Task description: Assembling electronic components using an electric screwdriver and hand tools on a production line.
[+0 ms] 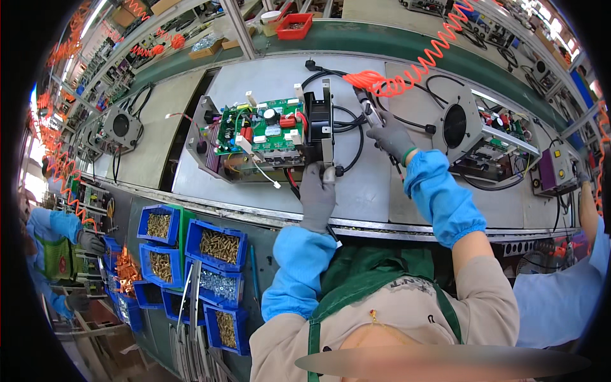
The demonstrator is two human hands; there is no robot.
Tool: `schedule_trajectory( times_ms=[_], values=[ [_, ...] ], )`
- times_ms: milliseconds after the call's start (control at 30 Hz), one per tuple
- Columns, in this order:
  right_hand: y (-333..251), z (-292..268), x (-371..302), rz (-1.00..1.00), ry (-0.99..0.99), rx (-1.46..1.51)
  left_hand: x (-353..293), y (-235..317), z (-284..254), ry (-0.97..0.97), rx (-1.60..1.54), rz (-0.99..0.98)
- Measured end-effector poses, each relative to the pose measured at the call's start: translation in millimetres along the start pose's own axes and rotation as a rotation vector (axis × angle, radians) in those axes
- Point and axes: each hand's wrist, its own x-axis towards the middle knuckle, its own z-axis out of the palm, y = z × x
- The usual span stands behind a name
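My left hand (318, 194), in a grey glove, is closed on the near edge of the upright end panel (327, 127) of an open electrical unit. A green circuit board (270, 124) with white, red and black parts lies on top of that unit, and a black fan housing (316, 121) stands inside the panel. Red and black wires (292, 178) run beside my left hand. To the right of the unit, my gloved right hand (390, 135) is wrapped around a silver air screwdriver (370, 113), held at a slant above the bench and apart from the unit.
An orange coiled hose (426, 67) hangs over the bench. Black power cables (356, 137) lie behind and beside the unit. Another unit with a fan (455, 125) stands at right. Blue bins (216, 245) of screws are at lower left. Co-workers' arms show at both sides.
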Motion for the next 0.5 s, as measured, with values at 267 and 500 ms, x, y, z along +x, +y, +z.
schedule_trajectory(
  times_ms=[267, 500],
  values=[
    [56.0, 2.2, 6.4, 0.135, 0.194, -0.347, 58.9, -36.7, -153.1, 0.652, 0.191, -0.125],
    [-0.1, 13.8, -20.8, -0.051, 0.172, -0.762, 102.6, -126.8, -200.1, 0.24, 0.202, -0.281]
  ],
)
